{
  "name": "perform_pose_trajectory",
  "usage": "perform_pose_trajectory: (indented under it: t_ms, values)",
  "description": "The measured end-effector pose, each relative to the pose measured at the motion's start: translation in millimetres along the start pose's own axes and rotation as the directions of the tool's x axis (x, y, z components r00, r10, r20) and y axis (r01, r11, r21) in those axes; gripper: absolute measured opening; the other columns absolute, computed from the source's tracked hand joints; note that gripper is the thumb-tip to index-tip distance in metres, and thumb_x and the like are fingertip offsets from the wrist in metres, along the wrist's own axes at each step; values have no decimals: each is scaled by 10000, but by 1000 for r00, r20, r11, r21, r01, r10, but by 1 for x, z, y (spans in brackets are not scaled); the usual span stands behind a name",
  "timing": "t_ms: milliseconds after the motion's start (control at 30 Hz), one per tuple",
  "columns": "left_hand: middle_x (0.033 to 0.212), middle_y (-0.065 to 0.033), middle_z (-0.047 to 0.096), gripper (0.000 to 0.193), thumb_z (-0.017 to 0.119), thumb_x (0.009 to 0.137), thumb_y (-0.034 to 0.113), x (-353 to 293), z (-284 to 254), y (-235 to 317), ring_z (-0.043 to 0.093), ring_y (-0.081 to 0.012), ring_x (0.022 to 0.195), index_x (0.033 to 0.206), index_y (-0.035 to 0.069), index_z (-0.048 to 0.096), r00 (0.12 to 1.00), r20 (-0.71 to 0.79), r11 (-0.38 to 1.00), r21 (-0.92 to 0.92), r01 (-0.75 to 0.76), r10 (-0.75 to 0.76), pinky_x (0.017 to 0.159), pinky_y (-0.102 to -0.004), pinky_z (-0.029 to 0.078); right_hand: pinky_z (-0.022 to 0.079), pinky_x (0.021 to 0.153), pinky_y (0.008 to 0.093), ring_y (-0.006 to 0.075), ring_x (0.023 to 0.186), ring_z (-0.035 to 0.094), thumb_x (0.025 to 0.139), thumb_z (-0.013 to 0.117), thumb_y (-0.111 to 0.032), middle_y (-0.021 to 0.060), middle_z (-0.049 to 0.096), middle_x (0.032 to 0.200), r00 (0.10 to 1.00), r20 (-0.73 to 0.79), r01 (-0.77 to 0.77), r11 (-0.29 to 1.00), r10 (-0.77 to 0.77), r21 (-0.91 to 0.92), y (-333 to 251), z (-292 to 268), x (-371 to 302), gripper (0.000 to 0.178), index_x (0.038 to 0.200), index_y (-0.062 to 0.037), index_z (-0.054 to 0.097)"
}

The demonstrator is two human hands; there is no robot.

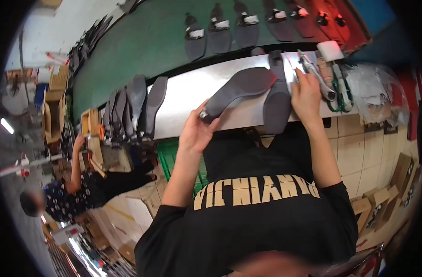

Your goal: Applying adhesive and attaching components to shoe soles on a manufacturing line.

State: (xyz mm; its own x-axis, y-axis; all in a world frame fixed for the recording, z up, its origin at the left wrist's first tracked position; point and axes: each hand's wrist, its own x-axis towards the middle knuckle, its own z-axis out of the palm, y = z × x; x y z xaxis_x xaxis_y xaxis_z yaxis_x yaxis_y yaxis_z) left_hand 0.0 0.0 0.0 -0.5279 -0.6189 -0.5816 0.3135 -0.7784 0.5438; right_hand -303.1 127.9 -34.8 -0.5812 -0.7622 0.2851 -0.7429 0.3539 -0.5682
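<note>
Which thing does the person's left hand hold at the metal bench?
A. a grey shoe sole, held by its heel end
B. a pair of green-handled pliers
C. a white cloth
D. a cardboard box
A: the left hand closes on the heel end of the grey shoe sole, which lies slanted over the metal bench.

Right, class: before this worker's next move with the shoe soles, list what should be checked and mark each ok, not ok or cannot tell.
1. Left hand grips the heel end of the grey sole: ok.
2. Right hand rests on the second sole: ok.
3. Second sole lies wholly on the metal bench: not ok, its end overhangs the edge.
4. Tools sit beside the right hand: ok.
5. Firmness of the left grip: cannot tell.
</note>
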Motion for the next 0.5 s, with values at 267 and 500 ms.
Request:
perform_pose_trajectory:
  t_ms: [267,500]
  values:
    - [1246,-122,608,275,562,956,213,-6,22,-18,619,-258,1132,1162,32,580,975,-4,931,-298,210,-221,730,-272,592,450,642,218,62,707,547,923,502,3,35,610,848,966,257,-210,666,28,716,-76,-44,-45,396,1310,-31,579]
    - [1011,-103,680,245,609,924,241,3,46,-42,655,-185,929,1064,40,608,926,60,851,-377,366,-372,484,-204,434,443,609,216,81,642,535,929,493,-8,36,613,757,714,694,-610,409,-87,678,-100,-12,-83,578,1490,-67,368]
